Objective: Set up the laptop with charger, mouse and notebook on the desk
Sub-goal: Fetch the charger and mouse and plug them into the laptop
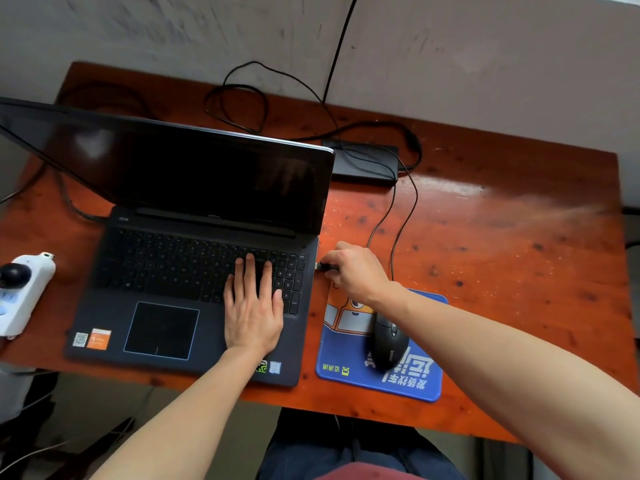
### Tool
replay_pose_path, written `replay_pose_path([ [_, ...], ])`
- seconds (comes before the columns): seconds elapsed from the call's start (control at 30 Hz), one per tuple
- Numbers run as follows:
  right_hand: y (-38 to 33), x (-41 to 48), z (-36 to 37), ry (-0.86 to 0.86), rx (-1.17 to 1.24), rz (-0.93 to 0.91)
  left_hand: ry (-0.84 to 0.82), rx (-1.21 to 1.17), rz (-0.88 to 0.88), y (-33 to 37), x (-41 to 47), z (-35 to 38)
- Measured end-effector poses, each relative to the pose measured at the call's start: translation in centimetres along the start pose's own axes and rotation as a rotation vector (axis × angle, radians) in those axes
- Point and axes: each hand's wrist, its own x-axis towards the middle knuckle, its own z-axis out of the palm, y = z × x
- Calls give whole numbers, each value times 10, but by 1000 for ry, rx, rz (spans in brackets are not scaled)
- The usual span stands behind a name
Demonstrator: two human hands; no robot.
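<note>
1 flat left hand (252,315) on laptop (162,268); right hand (358,271) pinches USB plug (326,267) (at edge).

a pale grey wall (156,32) fills the top of the view, scuffed with dark streaks and smudges. the desk (512,237) stands with its far edge against it. its top is reddish-orange varnished wood with dark knots and many fine pale scratches. a soft whitish sheen of light lies across its right part. below the desk's near edge at the left shows a dull grey-brown floor (114,403), partly in shadow.
</note>
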Motion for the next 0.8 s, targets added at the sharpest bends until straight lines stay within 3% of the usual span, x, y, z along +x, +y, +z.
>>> replay_pose_path([
  [0.27, -4, 1, 6, 6, -37, 12, -5, 15, 6, 0, 0, 3],
  [0.53, -14, 0, -14, -21, -186, 6, -122, 19, 74, -3, 6, -31],
  [0.63, -23, -1, -26, -1, -261, -44, -182, 53, 131, -11, 11, -59],
  [0.8, -64, -12, -59, 90, -378, -309, -92, 92, -10, -20, -16, -130],
])
